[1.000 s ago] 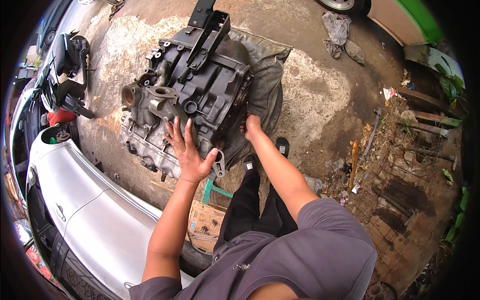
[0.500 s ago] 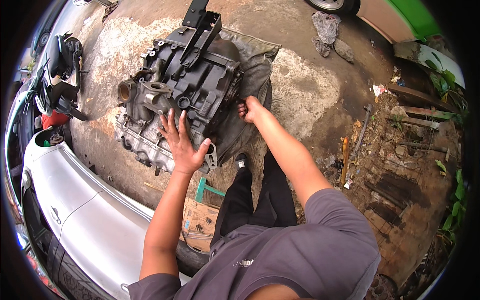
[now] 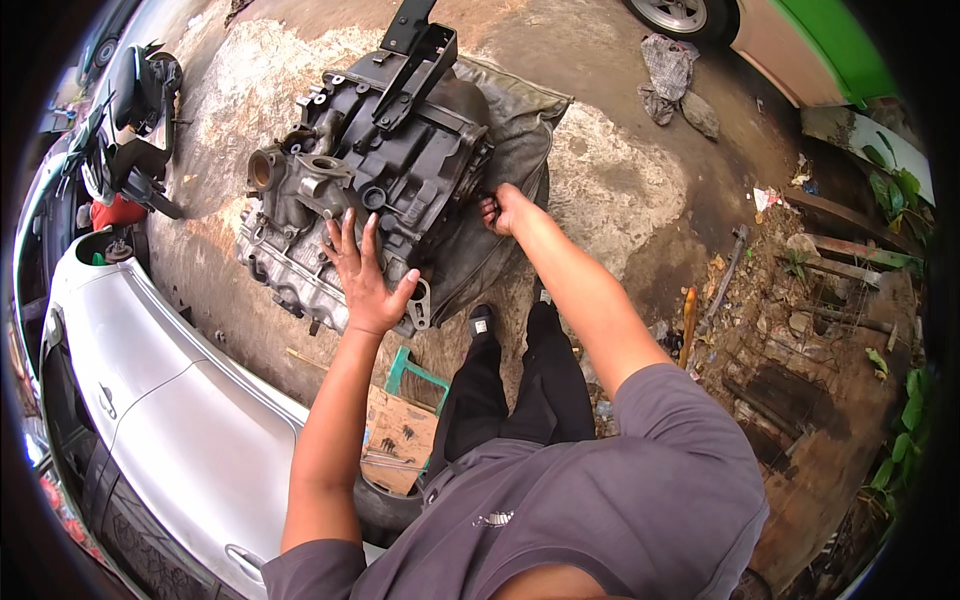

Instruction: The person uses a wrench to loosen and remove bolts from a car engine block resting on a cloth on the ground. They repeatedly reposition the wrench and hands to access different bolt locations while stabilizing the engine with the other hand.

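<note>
A dark metal engine block [image 3: 400, 170] lies on a grey cloth sheet [image 3: 510, 105] on the ground in front of me. My left hand [image 3: 368, 285] rests on its near side with fingers spread, beside the pale cylinder head [image 3: 285, 265] and the metal housing with round ports [image 3: 315, 190]. A metal bracket with holes [image 3: 420, 303] sticks out by my left thumb. At the engine's right end my right hand [image 3: 510, 210] is closed, fingers curled toward the block. Whatever those fingers hold is hidden. A black bracket [image 3: 425, 65] stands on the engine's far side.
A silver car [image 3: 190, 400] stands close on my left, with a motorcycle [image 3: 135, 140] beyond it. By my legs are a green stool [image 3: 420, 375] and cardboard with small dark parts [image 3: 400, 430]. Rubble and wood [image 3: 800, 330] lie to the right.
The whole view has shifted slightly, so the engine appears a little farther right. My left hand stays on the engine and my right hand stays closed at its right end.
</note>
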